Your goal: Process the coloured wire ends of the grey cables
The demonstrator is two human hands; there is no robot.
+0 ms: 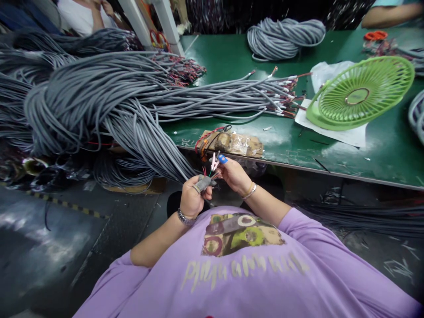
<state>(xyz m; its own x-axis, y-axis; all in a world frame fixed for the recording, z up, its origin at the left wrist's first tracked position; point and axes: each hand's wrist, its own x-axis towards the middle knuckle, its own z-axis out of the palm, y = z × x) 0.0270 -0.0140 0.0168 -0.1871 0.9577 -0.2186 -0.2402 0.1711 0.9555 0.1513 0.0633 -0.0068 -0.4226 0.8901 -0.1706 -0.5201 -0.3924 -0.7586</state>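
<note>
My left hand [193, 199], with grey coverings on its fingers, is closed around the end of a grey cable. Thin red, green and copper-coloured wires [216, 175] fan out from that end. Close on the right, my right hand [236, 176] has its fingers bent in against the wire tips; a blue wrap covers one fingertip. A small pinkish-white forked piece [215, 162] stands just above the wires, beside the blue fingertip; its kind is unclear. A bundle of grey cables [150, 132] hangs down from the table toward my left hand.
A wooden block [240, 143] with tape and red and black leads sits at the green table's [380, 163] front edge. Long grey cables [212, 101] lie across the table. A green fan [361, 95], a coiled cable [285, 39] and orange-handled scissors [376, 35] are farther back. Other people's arms [394, 15] show behind.
</note>
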